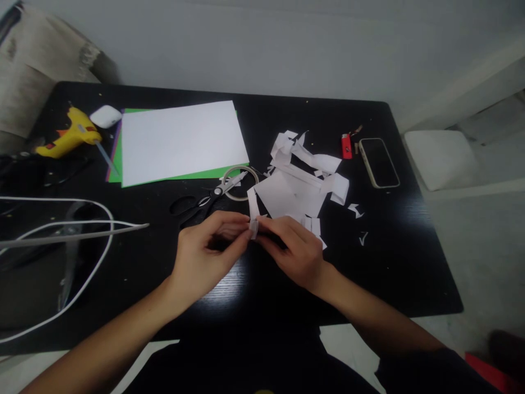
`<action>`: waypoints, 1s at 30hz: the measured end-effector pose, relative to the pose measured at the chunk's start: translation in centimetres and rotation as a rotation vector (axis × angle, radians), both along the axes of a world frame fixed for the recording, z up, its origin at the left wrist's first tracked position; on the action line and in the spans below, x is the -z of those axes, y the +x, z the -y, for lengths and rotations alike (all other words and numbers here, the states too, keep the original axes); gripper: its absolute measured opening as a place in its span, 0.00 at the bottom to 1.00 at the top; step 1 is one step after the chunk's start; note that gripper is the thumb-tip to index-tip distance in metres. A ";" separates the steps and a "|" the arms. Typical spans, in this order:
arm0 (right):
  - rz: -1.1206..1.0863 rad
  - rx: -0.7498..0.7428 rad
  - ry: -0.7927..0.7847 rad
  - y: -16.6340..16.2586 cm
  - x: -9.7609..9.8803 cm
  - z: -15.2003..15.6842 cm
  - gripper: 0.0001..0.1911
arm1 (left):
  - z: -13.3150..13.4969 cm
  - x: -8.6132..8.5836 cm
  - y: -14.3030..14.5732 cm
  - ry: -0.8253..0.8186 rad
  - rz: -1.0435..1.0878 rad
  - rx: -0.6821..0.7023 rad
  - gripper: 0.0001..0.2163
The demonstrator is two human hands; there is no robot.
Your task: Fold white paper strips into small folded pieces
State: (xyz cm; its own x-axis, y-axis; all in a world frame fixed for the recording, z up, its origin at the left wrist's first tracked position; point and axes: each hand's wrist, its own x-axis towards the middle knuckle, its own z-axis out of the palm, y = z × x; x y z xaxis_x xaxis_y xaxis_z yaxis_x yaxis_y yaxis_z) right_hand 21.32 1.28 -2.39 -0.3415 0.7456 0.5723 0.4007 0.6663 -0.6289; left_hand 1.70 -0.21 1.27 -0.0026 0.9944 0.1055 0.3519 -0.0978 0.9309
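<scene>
Between my two hands is a small white paper strip point(254, 230), held above the black table near its middle. My left hand point(207, 254) pinches it from the left with thumb and fingertips. From the right, my right hand point(293, 249) grips the same piece, its fingers bent. Just beyond my left hand lie black-handled scissors point(200, 205), their blades resting by a roll of tape point(255, 176). A heap of cut white paper scraps point(283, 194) spreads behind my right hand. Whether the strip is folded cannot be made out.
A yellow glue gun point(74, 134) lies far left beside a white case point(105, 116). White sheets point(180, 142) rest on green paper point(197, 174). A red lighter point(346, 146) and a phone point(379, 163) sit at right. A white cable point(109, 241) loops across the left side.
</scene>
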 end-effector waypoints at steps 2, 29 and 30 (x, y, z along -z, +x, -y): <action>-0.006 0.002 -0.003 0.0 0.0 0.0 0.21 | -0.1 -0.1 0.0 -0.025 0.022 0.011 0.07; 0.018 -0.015 0.079 -0.1 0.4 0.1 0.21 | 0.1 0.4 0.1 0.066 -0.068 0.041 0.02; 0.017 -0.015 0.079 -0.1 0.4 0.1 0.21 | 0.1 0.4 0.1 0.077 -0.078 0.043 0.01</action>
